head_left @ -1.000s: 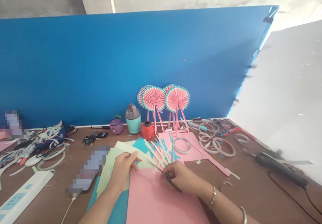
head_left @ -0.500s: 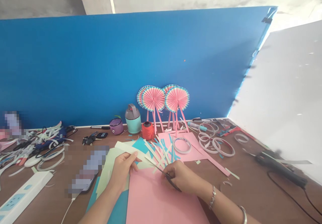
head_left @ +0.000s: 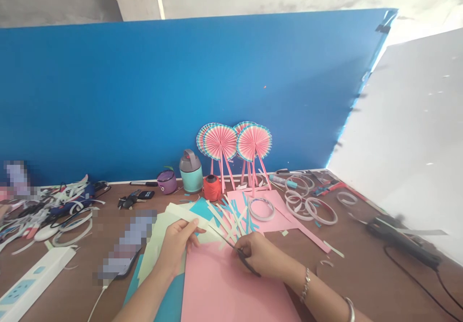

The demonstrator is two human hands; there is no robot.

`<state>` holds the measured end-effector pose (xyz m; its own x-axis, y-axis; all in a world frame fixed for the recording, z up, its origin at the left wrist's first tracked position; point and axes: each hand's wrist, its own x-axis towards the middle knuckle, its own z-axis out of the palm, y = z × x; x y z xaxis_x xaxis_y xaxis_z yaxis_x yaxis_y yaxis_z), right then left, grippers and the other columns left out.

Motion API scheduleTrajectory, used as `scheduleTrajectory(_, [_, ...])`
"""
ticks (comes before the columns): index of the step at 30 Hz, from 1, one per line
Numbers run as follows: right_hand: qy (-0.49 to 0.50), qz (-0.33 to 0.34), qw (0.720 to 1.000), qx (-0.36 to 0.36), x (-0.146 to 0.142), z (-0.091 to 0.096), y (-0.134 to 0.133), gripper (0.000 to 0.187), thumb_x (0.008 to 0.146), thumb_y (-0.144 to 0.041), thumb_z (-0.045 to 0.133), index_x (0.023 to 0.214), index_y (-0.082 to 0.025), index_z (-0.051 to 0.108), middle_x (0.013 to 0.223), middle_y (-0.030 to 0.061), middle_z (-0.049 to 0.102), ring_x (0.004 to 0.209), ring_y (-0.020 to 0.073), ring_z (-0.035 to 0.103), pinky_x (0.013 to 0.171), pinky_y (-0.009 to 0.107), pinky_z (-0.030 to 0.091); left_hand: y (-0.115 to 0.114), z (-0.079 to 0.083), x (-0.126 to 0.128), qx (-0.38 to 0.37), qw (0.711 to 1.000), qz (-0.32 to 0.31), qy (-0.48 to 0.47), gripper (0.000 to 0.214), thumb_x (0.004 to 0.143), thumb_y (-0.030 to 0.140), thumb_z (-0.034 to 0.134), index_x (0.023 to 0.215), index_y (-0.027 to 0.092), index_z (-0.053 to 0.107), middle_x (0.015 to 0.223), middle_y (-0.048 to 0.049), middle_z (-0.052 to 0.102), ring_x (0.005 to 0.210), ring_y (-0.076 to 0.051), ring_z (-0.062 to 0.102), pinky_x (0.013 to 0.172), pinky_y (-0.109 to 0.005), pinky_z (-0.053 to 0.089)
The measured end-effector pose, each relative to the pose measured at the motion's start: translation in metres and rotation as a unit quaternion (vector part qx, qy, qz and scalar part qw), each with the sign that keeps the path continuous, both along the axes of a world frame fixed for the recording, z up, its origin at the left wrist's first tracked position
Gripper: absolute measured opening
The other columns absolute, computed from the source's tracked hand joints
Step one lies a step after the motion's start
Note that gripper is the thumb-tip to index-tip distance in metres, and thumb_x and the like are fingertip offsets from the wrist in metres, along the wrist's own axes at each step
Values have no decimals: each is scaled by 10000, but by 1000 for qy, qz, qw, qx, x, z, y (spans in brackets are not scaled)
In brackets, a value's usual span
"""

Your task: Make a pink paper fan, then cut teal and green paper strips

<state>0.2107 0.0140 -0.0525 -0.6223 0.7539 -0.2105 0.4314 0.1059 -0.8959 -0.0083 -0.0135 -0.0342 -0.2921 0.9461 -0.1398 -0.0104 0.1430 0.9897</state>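
My left hand [head_left: 181, 245] pinches a pale green paper strip [head_left: 181, 212] between thumb and fingers. My right hand [head_left: 255, 254] is closed round the dark handles of a pair of scissors [head_left: 249, 264], whose blades reach left to the strip's right end. Whether the blades touch the paper, I cannot tell. Under both hands lies a large pink paper sheet [head_left: 231, 288], partly over blue paper [head_left: 170, 295] and pale green sheets [head_left: 154, 249]. Just beyond my hands is a loose heap of thin green and blue paper strips [head_left: 231, 216].
Pink paper fans [head_left: 220, 142] stand by the blue partition [head_left: 144, 95], near a teal lidded container [head_left: 191, 175] and a red object [head_left: 211, 188]. Tape rolls [head_left: 321, 211] and a black corded tool [head_left: 405, 245] lie right. A power strip [head_left: 32, 283], phone and tangled cables lie left.
The scissors' blades look a little wider apart at the strip's end. Both hands stay almost in the same place.
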Motion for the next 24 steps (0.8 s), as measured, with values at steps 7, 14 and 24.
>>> scheduleTrajectory(7, [8,7,1000,-14,0,0,0,178,624,-186,548,732,-122,674,476,-45,492,400,64,404,367,164,285,0,-3,0,5,1000,-8,1,323,685,443,642,560,145,629,418,-16,584,392,-97,414,418,-221,286])
scheduleTrajectory(14, [11,18,999,-26,1,2,0,156,627,-185,547,719,-120,656,467,-46,485,406,67,416,360,158,282,0,-2,-2,19,1000,-1,15,318,720,434,617,582,147,630,403,-6,580,372,-82,365,441,-227,294])
scheduleTrajectory(24, [16,10,999,-38,-2,4,-1,167,615,-176,538,720,-119,654,482,-45,497,405,60,406,364,153,292,-1,-8,7,-1,1000,-20,7,353,660,472,652,564,133,649,382,-10,568,368,-86,402,410,-216,281])
